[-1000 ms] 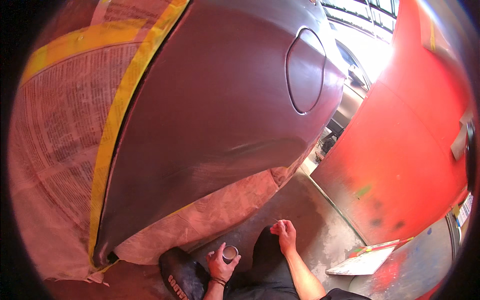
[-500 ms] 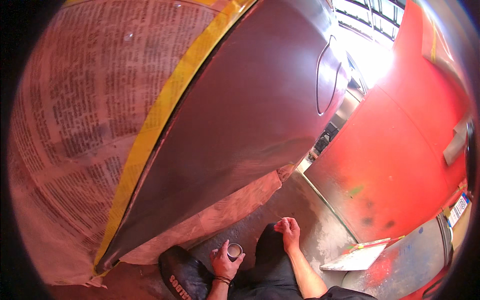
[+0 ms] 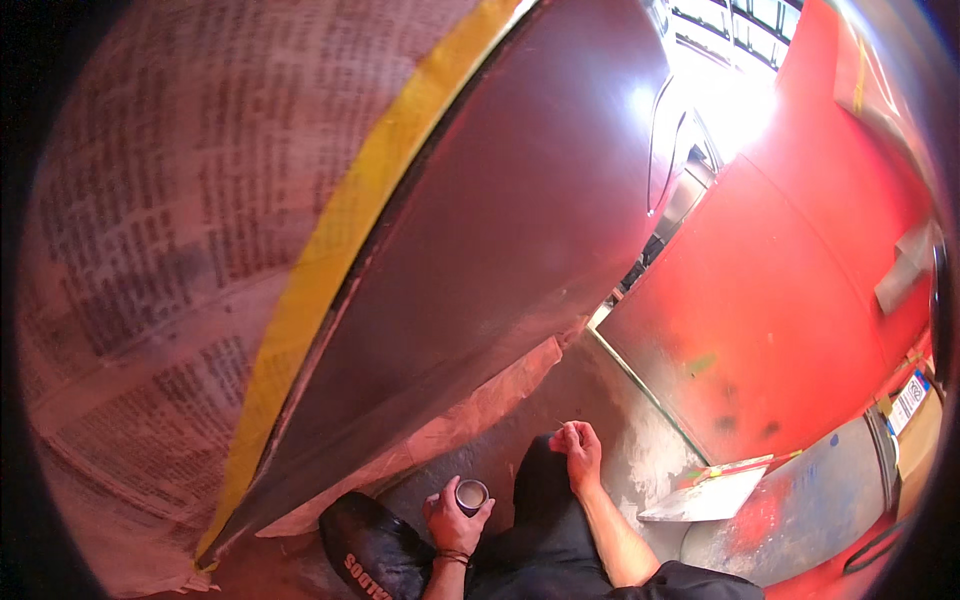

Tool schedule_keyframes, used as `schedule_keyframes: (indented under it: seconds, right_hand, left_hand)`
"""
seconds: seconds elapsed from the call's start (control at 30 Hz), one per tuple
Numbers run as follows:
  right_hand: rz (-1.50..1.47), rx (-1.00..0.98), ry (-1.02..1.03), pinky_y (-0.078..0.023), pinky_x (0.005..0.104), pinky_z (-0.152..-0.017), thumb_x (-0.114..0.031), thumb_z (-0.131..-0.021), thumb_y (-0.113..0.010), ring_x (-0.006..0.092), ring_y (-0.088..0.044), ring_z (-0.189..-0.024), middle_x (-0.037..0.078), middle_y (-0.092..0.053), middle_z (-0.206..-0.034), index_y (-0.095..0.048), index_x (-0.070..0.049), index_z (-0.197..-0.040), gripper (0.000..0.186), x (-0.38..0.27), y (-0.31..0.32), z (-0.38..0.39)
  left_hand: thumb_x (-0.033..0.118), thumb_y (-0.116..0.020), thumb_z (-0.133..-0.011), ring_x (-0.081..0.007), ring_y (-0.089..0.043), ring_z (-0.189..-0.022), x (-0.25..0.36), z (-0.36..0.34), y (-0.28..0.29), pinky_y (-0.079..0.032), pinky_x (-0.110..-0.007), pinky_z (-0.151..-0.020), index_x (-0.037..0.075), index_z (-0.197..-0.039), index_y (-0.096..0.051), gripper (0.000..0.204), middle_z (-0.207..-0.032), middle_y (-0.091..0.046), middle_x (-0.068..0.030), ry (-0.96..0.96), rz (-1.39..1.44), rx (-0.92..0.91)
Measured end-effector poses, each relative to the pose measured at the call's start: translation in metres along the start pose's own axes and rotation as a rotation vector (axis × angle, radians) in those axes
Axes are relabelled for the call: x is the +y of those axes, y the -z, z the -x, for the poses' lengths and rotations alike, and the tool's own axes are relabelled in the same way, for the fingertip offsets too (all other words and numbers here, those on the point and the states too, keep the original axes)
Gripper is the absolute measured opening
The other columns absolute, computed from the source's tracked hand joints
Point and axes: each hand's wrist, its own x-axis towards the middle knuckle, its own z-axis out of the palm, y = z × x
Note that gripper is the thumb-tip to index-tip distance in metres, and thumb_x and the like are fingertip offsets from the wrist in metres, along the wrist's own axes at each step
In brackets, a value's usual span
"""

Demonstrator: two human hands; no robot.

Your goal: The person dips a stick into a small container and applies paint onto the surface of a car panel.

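Note:
My left hand [image 3: 445, 525] curls round a small dark-rimmed cup [image 3: 472, 493] with pale, greyish-beige liquid in it, held low by my left knee. Above my right knee, my right hand [image 3: 582, 452] is closed in a pinch. A thin, light tip shows at its fingertips, too small to name. Ahead of both hands rises a dark maroon car body panel [image 3: 430, 250] with a dull surface. Yellow masking tape [image 3: 330, 250] runs along its left edge and holds down printed newspaper [image 3: 170, 220]. Neither hand touches the panel.
Masking paper [image 3: 480, 400] hangs below the panel's lower edge. To the right stands a large red panel [image 3: 770, 290], with a white board [image 3: 712, 493] and a paint-spotted grey part [image 3: 800, 510] near its foot. The grey floor [image 3: 610, 400] is stained with paint.
The view has shifted closer to the taped edge, so newspaper and tape look larger. Both hands keep their grips; the right hand appears slightly higher in the picture.

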Motion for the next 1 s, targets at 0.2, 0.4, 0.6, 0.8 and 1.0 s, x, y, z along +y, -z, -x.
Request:
schedule_keyframes:
  seconds: [0.2,0.4,0.6,0.8,1.0]
  right_hand:
    - [-0.032,0.017,-0.016,-0.064,0.0341,-0.084,-0.022,-0.119,-0.062,0.019,-0.076,-0.089,0.008,-0.074,-0.102,-0.065,-0.001,-0.122,0.021,-0.002,-0.001,0.001]
    - [-0.078,-0.015,-0.025,-0.065,0.0347,-0.084,-0.021,-0.119,-0.062,0.0195,-0.077,-0.091,0.009,-0.075,-0.103,-0.066,-0.001,-0.122,0.02,0.008,0.001,-0.004]
    - [-0.147,-0.109,-0.025,-0.065,0.0347,-0.085,-0.02,-0.119,-0.061,0.019,-0.077,-0.091,0.008,-0.075,-0.104,-0.066,-0.002,-0.121,0.018,0.013,-0.006,-0.012]
    - [-0.234,-0.235,-0.061,-0.064,0.0339,-0.086,-0.023,-0.119,-0.061,0.0179,-0.075,-0.092,0.008,-0.074,-0.105,-0.065,-0.003,-0.122,0.021,0.015,-0.025,-0.006]
    - [-0.25,-0.274,-0.074,-0.062,0.0336,-0.089,-0.025,-0.119,-0.062,0.0174,-0.075,-0.094,0.007,-0.074,-0.107,-0.065,-0.002,-0.122,0.023,0.02,-0.038,-0.016]
  left_hand:
    - [0.045,-0.102,-0.074,-0.0431,-0.067,-0.119,0.0,0.002,-0.002,-0.05,-0.055,-0.106,0.011,-0.141,-0.066,0.083,-0.125,-0.076,-0.0174,0.012,0.029,-0.057]
    - [0.045,-0.1,-0.077,-0.0364,-0.071,-0.115,0.0,0.001,-0.008,-0.045,-0.052,-0.11,0.012,-0.138,-0.065,0.078,-0.122,-0.079,-0.0132,-0.004,-0.004,-0.066]
    - [0.043,-0.101,-0.076,-0.0391,-0.07,-0.116,-0.002,-0.003,-0.015,-0.046,-0.053,-0.108,0.012,-0.138,-0.066,0.078,-0.125,-0.078,-0.0129,-0.021,-0.015,-0.02]
    - [0.043,-0.1,-0.076,-0.0426,-0.069,-0.116,-0.004,-0.001,-0.015,-0.048,-0.055,-0.105,0.01,-0.139,-0.066,0.078,-0.126,-0.077,-0.0153,0.011,-0.029,0.021]
    - [0.04,-0.1,-0.077,-0.0426,-0.068,-0.117,0.002,-0.009,-0.011,-0.048,-0.055,-0.106,0.009,-0.139,-0.065,0.078,-0.127,-0.077,-0.0159,-0.005,-0.052,0.025]
